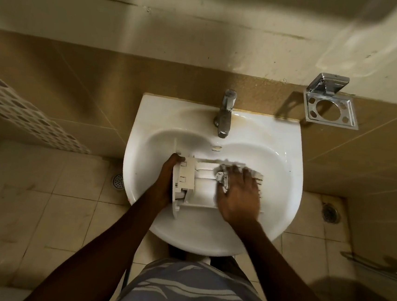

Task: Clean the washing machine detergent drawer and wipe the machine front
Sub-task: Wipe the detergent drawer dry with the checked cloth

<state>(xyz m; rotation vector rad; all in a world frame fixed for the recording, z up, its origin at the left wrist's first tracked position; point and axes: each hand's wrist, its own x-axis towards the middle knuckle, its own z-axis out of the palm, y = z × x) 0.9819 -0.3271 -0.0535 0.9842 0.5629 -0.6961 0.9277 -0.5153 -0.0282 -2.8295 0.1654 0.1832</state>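
The detergent drawer point(196, 184) lies inside the sink point(282, 173), basin wall close all round, tap point(225, 114) behind. The left hand point(168, 179) clasps its front panel; the right hand point(239, 198) presses a cloth point(222, 179) into it.

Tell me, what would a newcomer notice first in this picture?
First, the white drawer lying in the sink at the centre, with the left hand gripping its front end and the right hand pressing a cloth into it. Next, the tap behind, and the empty metal holder on the wall to the right.
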